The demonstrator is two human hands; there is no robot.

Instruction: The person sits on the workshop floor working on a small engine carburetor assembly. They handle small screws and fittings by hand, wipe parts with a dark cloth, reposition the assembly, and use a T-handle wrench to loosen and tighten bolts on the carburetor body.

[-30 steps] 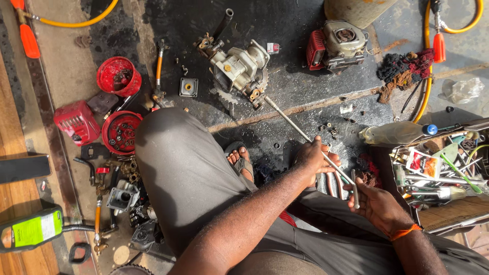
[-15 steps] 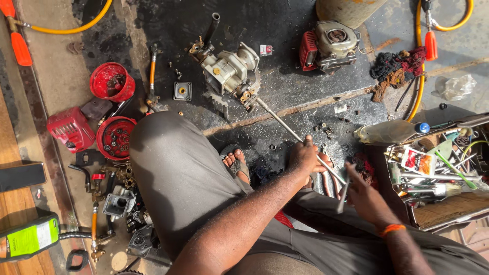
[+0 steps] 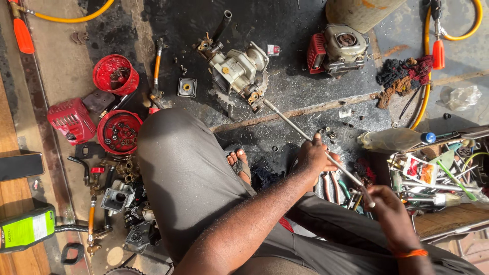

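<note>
Oil-blackened concrete floor (image 3: 168,20) carries our spread of parts, laid within arm's reach around our bent knee. Largest, the grey engine casing (image 3: 238,69) lies ahead, and its long steel shaft (image 3: 300,131) slants back toward us, so both hands can work it. Our left hand (image 3: 314,158) is curled over the shaft midway, fingers closed. Our right hand (image 3: 388,206) pinches the near end, nearly shut. 2 red covers (image 3: 118,131) sit left.
</note>
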